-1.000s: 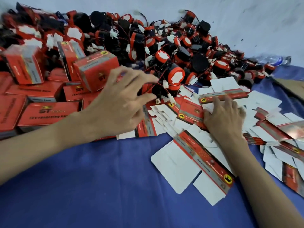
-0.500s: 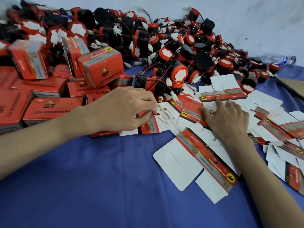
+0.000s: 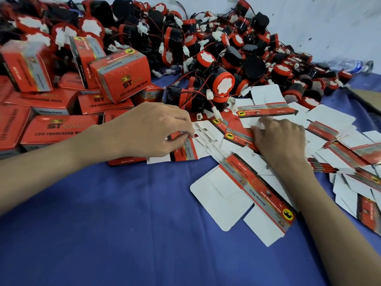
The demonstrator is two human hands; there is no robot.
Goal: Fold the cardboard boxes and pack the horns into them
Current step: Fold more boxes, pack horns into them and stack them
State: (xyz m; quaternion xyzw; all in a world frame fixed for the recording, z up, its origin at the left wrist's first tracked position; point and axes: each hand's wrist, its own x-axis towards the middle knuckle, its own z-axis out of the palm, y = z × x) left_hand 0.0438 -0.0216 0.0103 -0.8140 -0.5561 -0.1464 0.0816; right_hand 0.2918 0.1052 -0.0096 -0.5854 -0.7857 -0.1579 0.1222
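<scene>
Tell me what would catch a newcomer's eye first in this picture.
Probably the big heap of red and black horns with loose wires, piled along the back against the wall. Next, the red folded boxes stacked at the left and the flat white and red box blanks spread over the blue cloth at the right. In the middle, the left hand pinches one blank while the right hand rests on the spread.

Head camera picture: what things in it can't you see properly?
- Left hand: its fingertips curl under onto a flat red-and-white cardboard box blank; the hand's back hides the grip.
- Right hand: its palm covers the blanks beneath.
- Folded red cardboard boxes: whether horns are inside is hidden by closed flaps.
- Clear plastic bottle: far, small, label unreadable.
- Red-and-black round horns: top left of the pile is blurred.
</scene>
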